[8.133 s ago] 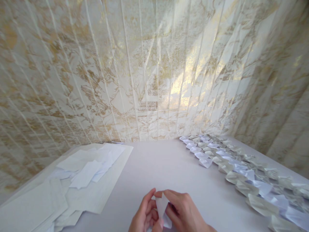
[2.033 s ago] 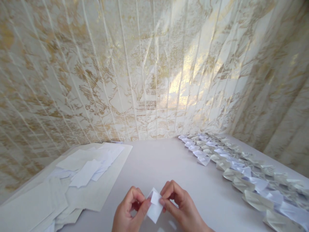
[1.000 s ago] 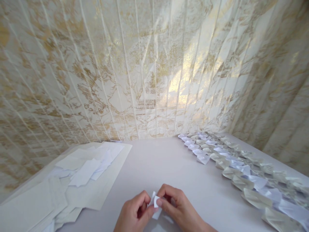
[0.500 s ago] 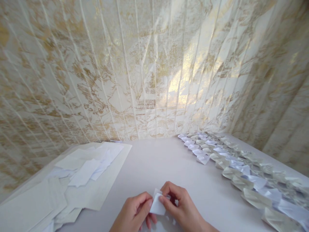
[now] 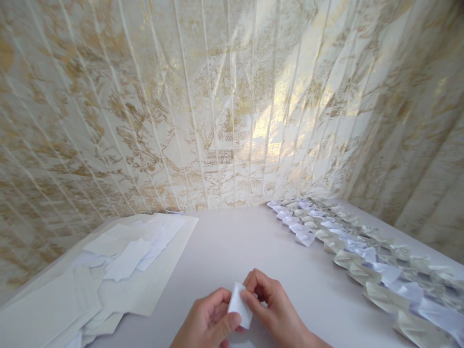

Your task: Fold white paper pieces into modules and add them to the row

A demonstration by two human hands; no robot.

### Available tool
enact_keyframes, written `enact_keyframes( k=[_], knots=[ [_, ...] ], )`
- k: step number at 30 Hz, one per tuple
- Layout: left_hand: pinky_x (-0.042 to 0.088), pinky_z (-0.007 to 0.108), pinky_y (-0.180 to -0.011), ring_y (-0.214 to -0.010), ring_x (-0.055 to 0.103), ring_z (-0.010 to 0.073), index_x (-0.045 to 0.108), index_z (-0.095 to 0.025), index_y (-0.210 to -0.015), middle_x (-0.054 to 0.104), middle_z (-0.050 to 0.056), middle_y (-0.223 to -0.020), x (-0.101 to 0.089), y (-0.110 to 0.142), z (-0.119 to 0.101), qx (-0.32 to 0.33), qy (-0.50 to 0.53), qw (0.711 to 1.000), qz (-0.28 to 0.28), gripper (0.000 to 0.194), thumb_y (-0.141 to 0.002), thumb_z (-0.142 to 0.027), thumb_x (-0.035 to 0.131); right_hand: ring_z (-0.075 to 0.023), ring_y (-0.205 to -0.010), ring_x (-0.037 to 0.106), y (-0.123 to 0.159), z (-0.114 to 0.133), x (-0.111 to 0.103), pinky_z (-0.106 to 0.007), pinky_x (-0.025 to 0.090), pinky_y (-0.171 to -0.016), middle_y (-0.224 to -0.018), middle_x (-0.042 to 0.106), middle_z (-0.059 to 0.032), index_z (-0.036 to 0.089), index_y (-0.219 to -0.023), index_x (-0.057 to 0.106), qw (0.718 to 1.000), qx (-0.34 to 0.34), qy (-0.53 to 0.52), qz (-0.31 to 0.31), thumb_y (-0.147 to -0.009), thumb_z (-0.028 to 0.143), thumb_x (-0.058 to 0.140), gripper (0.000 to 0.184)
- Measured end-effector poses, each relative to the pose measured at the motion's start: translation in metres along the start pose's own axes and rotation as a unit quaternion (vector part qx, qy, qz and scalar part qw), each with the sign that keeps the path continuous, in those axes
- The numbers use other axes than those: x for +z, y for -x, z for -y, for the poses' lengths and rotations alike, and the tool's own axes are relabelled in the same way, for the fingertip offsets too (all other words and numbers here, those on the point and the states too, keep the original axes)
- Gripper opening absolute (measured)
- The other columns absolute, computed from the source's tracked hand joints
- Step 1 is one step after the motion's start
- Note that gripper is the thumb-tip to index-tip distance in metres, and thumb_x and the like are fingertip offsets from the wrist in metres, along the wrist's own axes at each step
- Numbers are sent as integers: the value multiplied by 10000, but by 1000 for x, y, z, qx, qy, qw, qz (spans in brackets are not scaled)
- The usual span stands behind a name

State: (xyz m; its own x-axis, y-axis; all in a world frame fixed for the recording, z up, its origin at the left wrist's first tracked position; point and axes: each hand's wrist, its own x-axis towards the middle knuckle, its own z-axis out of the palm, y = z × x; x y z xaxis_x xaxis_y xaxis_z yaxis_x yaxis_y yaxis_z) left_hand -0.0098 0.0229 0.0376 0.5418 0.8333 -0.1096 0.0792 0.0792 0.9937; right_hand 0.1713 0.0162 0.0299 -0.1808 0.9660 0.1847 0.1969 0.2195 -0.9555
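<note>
Between my two hands, low in the middle of the view, is a small piece of folded white paper (image 5: 239,305). My left hand (image 5: 210,319) holds it from the left, thumb at its lower left edge and fingers behind it. My right hand (image 5: 271,302) pinches its right side between thumb and forefinger. The paper is tilted above the tabletop (image 5: 224,241); its back is hidden by the fingers.
On the left lie loose white and cream paper sheets (image 5: 126,258) in overlapping piles. Several rows of small folded paper pieces (image 5: 362,261) run along the right side. A white and gold patterned curtain (image 5: 203,121) hangs behind the table.
My left thumb has moved down and right along the paper's lower edge. The paper has turned slightly and its front now looks narrower. My right hand keeps its pinch.
</note>
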Motion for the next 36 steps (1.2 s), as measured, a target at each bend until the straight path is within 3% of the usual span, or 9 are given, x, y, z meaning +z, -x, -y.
enact_keyframes(
  k=[5, 14, 17, 21, 27, 32, 36],
  knots=[
    [436, 216, -550, -570, 560, 119, 652, -103, -846, 680, 50, -659, 2, -4, 5, -6, -10, 999, -36, 586, -735, -678, 646, -110, -584, 407, 1, -1, 3, -234, 321, -555, -643, 491, 36, 202, -707, 448, 999, 4, -33, 14, -870, 568, 559, 416],
    [408, 205, -559, -525, 485, 104, 538, -181, -648, 569, -45, -523, 5, 5, -6, 10, -35, 991, -128, 547, -703, -717, 634, -105, -552, 393, -2, 1, 3, -222, 304, -524, -588, 450, 62, 200, -714, 460, 998, 49, -44, 16, -839, 584, 596, 426],
    [402, 208, -565, -547, 519, 116, 558, -174, -672, 592, -26, -543, 4, 4, -5, 6, -23, 993, -115, 529, -724, -695, 634, -105, -565, 410, -2, 1, 3, -221, 324, -543, -611, 454, 68, 211, -763, 439, 997, 32, -67, 9, -837, 572, 610, 406],
    [373, 204, -502, -568, 523, 125, 613, -142, -838, 606, 9, -637, 1, 0, -1, -14, 11, 998, -54, 577, -686, -696, 670, -105, -604, 420, 0, 4, 1, -225, 337, -577, -673, 459, 63, 214, -826, 432, 996, 6, -84, 39, -848, 526, 624, 367],
    [315, 210, -517, -559, 375, 104, 467, -193, -634, 378, -65, -575, -2, 2, -1, 23, -90, 989, -116, 522, -789, -686, 540, -116, -629, 430, 2, 8, 2, -234, 369, -606, -705, 489, 39, 201, -896, 501, 996, -29, -41, 76, -889, 510, 556, 314],
    [276, 208, -509, -527, 361, 103, 392, -215, -587, 344, -74, -544, 0, 6, -3, 53, -211, 965, -147, 480, -829, -612, 509, -105, -588, 392, 2, 0, 5, -214, 308, -531, -635, 457, 50, 191, -701, 491, 996, 8, 24, 81, -819, 497, 630, 357],
    [258, 207, -471, -469, 362, 95, 422, -217, -604, 349, -79, -509, 1, 7, -2, 45, -213, 965, -143, 495, -849, -646, 459, -93, -532, 363, 1, 1, 5, -209, 273, -495, -544, 420, 65, 194, -611, 440, 995, 39, 16, 86, -814, 523, 617, 425]
  ],
)
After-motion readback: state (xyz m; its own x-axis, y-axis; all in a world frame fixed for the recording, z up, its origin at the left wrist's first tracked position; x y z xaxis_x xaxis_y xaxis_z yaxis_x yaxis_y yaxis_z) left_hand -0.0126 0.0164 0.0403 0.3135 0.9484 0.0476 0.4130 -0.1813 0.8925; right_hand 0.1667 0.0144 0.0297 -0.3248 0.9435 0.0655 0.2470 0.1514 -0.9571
